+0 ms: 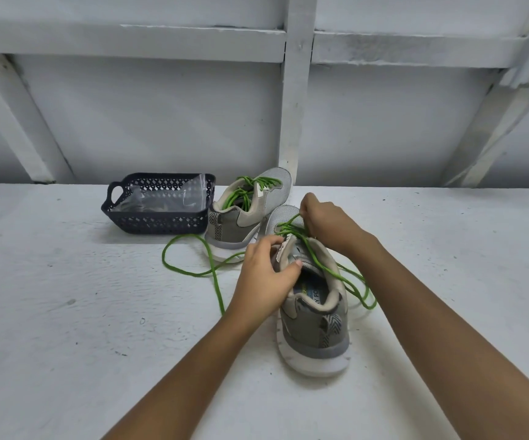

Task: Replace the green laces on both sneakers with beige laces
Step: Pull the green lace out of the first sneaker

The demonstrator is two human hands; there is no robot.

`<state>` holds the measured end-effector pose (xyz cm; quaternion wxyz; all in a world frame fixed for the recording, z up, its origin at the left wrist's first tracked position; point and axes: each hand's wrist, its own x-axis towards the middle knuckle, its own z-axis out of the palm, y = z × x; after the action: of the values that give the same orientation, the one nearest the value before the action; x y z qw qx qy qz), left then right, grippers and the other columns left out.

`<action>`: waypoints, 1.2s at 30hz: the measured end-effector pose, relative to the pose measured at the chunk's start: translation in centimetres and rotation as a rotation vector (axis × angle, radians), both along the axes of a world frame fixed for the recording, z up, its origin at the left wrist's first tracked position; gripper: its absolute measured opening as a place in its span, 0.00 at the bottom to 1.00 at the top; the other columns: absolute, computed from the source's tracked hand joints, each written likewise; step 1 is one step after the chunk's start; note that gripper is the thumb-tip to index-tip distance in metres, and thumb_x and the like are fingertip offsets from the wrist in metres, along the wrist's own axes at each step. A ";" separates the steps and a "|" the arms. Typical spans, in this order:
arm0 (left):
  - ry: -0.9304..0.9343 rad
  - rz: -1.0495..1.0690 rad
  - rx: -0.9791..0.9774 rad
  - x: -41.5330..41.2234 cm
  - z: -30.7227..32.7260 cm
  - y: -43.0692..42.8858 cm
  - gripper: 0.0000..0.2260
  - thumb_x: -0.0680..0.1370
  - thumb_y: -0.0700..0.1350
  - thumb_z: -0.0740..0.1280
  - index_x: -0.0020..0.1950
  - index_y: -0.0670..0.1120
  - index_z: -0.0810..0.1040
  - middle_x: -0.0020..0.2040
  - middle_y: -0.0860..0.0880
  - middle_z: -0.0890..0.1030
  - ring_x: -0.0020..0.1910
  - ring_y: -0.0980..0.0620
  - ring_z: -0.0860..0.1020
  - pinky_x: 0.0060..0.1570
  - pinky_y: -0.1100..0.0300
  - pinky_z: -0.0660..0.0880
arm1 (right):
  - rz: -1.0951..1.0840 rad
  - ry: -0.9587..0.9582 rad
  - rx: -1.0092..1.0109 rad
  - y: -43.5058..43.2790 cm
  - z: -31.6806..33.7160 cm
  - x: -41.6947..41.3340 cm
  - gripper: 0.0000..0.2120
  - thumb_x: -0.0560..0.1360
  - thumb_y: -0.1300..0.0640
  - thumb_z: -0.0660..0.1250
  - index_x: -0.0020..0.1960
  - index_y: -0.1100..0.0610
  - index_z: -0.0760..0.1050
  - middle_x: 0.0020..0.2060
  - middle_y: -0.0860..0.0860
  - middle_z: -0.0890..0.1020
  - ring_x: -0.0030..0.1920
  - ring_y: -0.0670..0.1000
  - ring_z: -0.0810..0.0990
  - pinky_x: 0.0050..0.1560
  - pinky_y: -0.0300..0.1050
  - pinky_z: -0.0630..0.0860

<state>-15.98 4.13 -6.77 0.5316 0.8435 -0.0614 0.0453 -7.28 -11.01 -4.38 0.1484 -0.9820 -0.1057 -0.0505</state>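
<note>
Two grey sneakers stand on the white table. The near sneaker [315,315] points away from me, its green lace [193,271] loosened, with long ends trailing left and right over the table. My left hand [264,277] grips this shoe's tongue and left collar, thumb inside the opening. My right hand [326,222] pinches the green lace over the front eyelets. The far sneaker [247,214] is still fully laced in green [245,193]. No beige lace is plainly visible.
A dark lattice plastic basket [158,223] with handles stands left of the far sneaker; it holds a clear zip bag [165,201] whose contents I cannot make out. A white wall with beams rises behind the table.
</note>
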 end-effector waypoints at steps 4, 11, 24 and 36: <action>0.006 0.004 -0.023 0.0 -0.1 0.0 0.18 0.75 0.46 0.69 0.64 0.50 0.71 0.60 0.51 0.71 0.55 0.58 0.70 0.53 0.67 0.64 | -0.096 0.079 0.297 -0.1 0.2 0.3 0.13 0.81 0.52 0.57 0.51 0.62 0.72 0.38 0.55 0.79 0.35 0.52 0.76 0.36 0.42 0.70; 0.001 0.013 -0.031 -0.1 -0.2 -0.1 0.19 0.75 0.46 0.69 0.64 0.50 0.71 0.60 0.51 0.71 0.55 0.59 0.70 0.53 0.68 0.64 | 0.001 0.282 0.468 -2.2 0.1 -0.7 0.02 0.74 0.61 0.69 0.45 0.60 0.78 0.32 0.49 0.78 0.32 0.43 0.72 0.30 0.28 0.67; 0.017 0.002 -0.034 -0.2 -0.1 0.0 0.19 0.75 0.47 0.68 0.65 0.51 0.70 0.60 0.52 0.70 0.54 0.60 0.69 0.54 0.67 0.63 | -0.161 0.259 0.540 -1.1 0.6 -0.2 0.16 0.79 0.52 0.63 0.45 0.65 0.76 0.32 0.53 0.79 0.30 0.47 0.78 0.30 0.34 0.74; 0.011 0.017 -0.025 -0.1 -0.1 -0.1 0.19 0.75 0.44 0.68 0.64 0.50 0.70 0.60 0.51 0.70 0.48 0.60 0.72 0.49 0.67 0.65 | -0.274 0.174 0.938 -2.0 2.1 -0.1 0.09 0.81 0.58 0.58 0.45 0.61 0.72 0.35 0.54 0.79 0.34 0.48 0.79 0.35 0.41 0.77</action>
<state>-16.04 4.04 -6.88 0.5421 0.8375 -0.0509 0.0459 -7.42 -12.97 -2.25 0.5745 -0.8149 0.0710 -0.0295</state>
